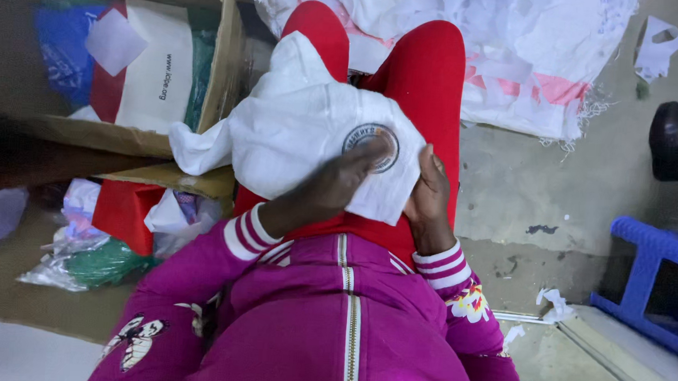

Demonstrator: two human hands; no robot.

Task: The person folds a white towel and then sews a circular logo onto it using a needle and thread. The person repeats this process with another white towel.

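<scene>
Resting across the red-trousered lap, a white cloth (296, 126) with a round printed badge (371, 147) lies spread over the knees. The left hand (331, 186) lies on top of it, fingers (364, 157) stretched flat and blurred, tips touching the badge. The right hand (429, 191) grips the cloth's right edge, fingers tucked underneath. A cardboard box (226, 61) of folded bags stands to the left, a white sack (517, 45) lies beyond the knees, and a blue stool (652, 261) stands at right.
</scene>
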